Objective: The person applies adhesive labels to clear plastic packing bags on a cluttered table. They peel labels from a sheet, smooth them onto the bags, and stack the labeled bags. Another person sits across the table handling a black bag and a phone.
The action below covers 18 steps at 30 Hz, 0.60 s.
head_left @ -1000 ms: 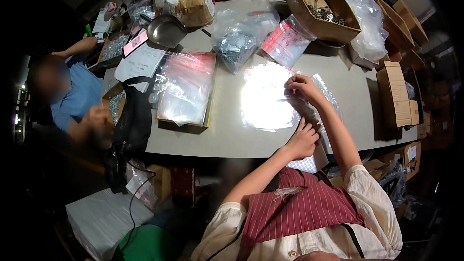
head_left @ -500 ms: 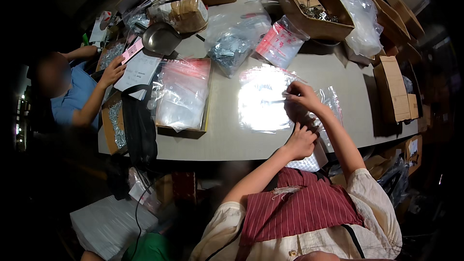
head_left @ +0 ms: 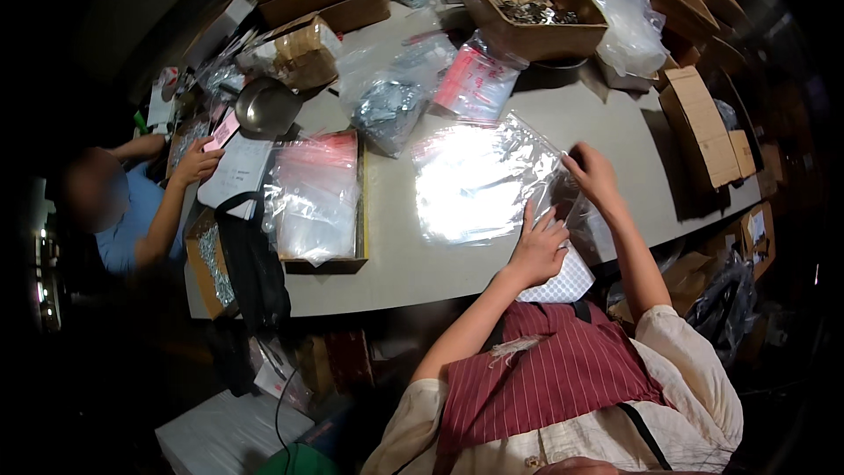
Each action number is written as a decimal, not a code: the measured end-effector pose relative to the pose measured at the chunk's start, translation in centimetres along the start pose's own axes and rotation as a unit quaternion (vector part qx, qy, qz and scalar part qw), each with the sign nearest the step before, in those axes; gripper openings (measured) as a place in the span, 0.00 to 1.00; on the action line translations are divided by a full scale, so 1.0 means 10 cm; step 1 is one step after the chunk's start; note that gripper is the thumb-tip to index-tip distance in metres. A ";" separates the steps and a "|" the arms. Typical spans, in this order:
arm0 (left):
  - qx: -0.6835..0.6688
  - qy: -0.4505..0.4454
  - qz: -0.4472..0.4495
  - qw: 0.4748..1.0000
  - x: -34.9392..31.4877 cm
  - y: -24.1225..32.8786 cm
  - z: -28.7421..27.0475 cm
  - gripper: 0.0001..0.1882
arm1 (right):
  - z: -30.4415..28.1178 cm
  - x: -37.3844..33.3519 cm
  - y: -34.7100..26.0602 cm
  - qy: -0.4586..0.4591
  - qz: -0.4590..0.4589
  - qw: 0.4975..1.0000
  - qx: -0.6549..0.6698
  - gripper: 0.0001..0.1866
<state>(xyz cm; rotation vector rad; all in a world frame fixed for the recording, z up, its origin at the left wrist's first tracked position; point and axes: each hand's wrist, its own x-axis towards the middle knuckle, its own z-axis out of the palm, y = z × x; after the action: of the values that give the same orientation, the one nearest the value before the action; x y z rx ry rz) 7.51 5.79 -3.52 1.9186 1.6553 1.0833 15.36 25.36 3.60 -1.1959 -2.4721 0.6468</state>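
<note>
My right hand (head_left: 594,178) pinches the edge of a clear zip bag (head_left: 527,145) at its right side. The bag is lifted partly over a glaring pile of clear bags (head_left: 462,189) on the table. My left hand (head_left: 539,249) rests at the lower right of the pile, its fingers apart against the plastic. Below that hand, a sheet with a pale dotted pattern (head_left: 563,280) sticks out over the table's front edge. Crumpled clear plastic (head_left: 591,227) lies between my hands; glare hides its details.
Left of the pile stands a box of red-topped zip bags (head_left: 316,202). Behind are a bag of metal parts (head_left: 387,110), a red-printed bag (head_left: 479,84) and a carton of metal pieces (head_left: 532,31). A person in blue (head_left: 141,220) holds a pink card (head_left: 225,128) at the left.
My right hand has moved right and now draws the clear bag's edge with it. The left hand's fingers have spread. The whole view has shifted slightly.
</note>
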 end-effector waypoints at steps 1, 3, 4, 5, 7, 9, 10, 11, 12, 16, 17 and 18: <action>-0.002 0.006 0.000 1.000 0.01 -0.01 0.02 0.12 | -0.06 -0.18 0.24 0.025 0.010 1.000 -0.009 0.19; -0.009 0.012 -0.006 1.000 -0.01 -0.04 0.07 0.12 | -0.15 -0.61 0.62 0.046 0.053 0.997 0.014 0.21; 0.005 -0.011 -0.007 1.000 0.04 0.01 -0.04 0.12 | -0.20 -0.86 0.75 0.056 0.080 0.995 0.022 0.22; 0.014 -0.016 0.002 1.000 0.06 0.02 -0.09 0.12 | -0.22 -1.05 0.84 0.038 0.099 0.994 -0.007 0.23; 0.011 -0.013 -0.005 1.000 0.05 0.02 -0.09 0.10 | -0.25 -1.38 0.92 0.000 0.131 0.989 -0.063 0.26; 0.005 0.000 -0.006 1.000 0.06 0.03 -0.09 0.09 | -0.14 -1.56 0.73 0.049 0.101 0.991 -0.073 0.34; 0.004 0.009 -0.004 1.000 0.08 0.05 -0.11 0.08 | -0.08 -1.56 0.68 0.073 0.105 0.988 -0.091 0.37; 0.001 0.026 0.003 1.000 0.09 0.07 -0.13 0.08 | -0.02 -1.55 0.65 0.097 0.108 0.984 -0.108 0.40; -0.002 0.043 0.008 0.999 0.09 0.09 -0.16 0.07 | 0.03 -1.50 0.65 0.106 0.122 0.981 -0.105 0.43; -0.008 0.118 -0.009 0.993 0.06 0.12 -0.36 0.07 | 0.30 -1.15 0.77 0.136 0.103 0.979 -0.111 0.52; -0.013 0.143 -0.024 0.989 0.07 0.16 -0.45 0.08 | 0.34 -1.06 0.82 0.140 0.076 0.980 -0.122 0.53; -0.008 0.148 -0.034 0.988 0.04 0.05 -0.44 0.09 | 0.40 -0.98 0.86 0.147 0.069 0.982 -0.095 0.52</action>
<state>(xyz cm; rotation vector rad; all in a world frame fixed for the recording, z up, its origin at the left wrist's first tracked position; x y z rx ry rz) 4.54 5.19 -0.27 1.7434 1.8418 1.4044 24.99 21.25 -5.11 -1.4288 -2.2541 0.2474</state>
